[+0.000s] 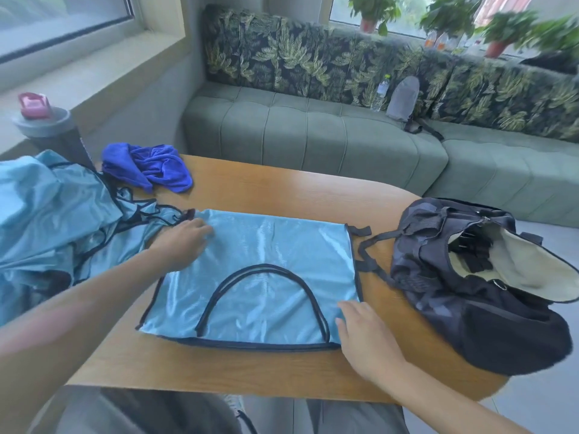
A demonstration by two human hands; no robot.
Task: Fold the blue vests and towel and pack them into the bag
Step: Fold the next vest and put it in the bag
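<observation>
Blue vest (257, 261) flat on table (282, 189), left hand (185, 242) and right hand (363, 333) resting on it, fingers straight

Wooden table (275, 189): flat blue vest (260, 261) centre, vest heap (53, 214) left, towel (150, 167) far-left, bag (470, 283) right.

A wooden table (282, 195) with a rounded far edge is seen in the foreground. Beyond it, a green tufted sofa (313, 133) is set along the far wall, backed by leaf-patterned cushions (313, 57). Daylight is let in through windows (62, 14); potted plants (498, 32) are lined on the far right sill.
</observation>
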